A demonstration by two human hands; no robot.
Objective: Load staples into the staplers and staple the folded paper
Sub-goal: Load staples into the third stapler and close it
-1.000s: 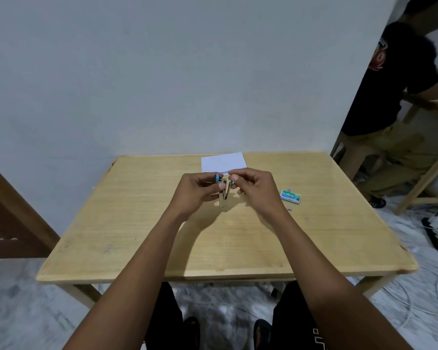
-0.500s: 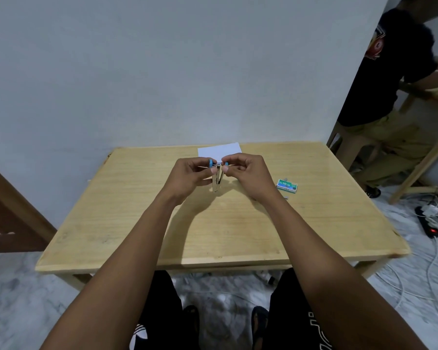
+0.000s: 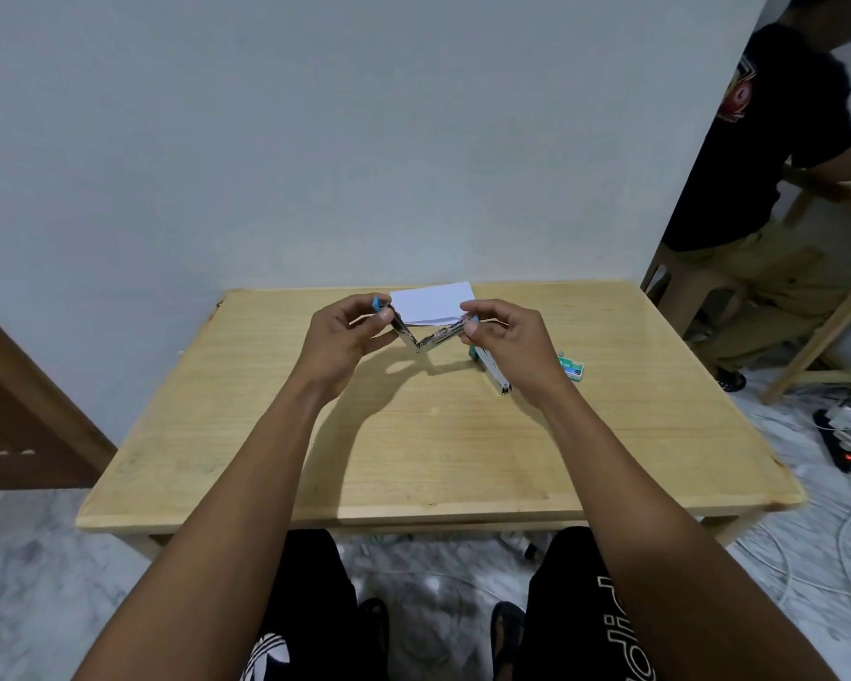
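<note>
I hold a small metal stapler [image 3: 426,336] with blue ends, swung open into a V above the wooden table [image 3: 438,449]. My left hand [image 3: 347,339] pinches its left arm near the blue tip. My right hand [image 3: 509,339] pinches its right arm. A second stapler [image 3: 492,373] lies on the table under my right hand, partly hidden. The folded white paper [image 3: 433,302] lies flat near the table's far edge, behind the stapler. A green staple box [image 3: 571,367] sits to the right of my right hand.
A plain wall stands right behind the table. A person in a black shirt [image 3: 782,140] leans at another wooden table at the far right. A power strip [image 3: 838,444] and cables lie on the marble floor to the right. A dark wooden frame [image 3: 16,425] stands at the left.
The stapler was held nearly closed and upright between both hands; now my hands have moved apart and it is swung open into a wide V. The second stapler now shows on the table.
</note>
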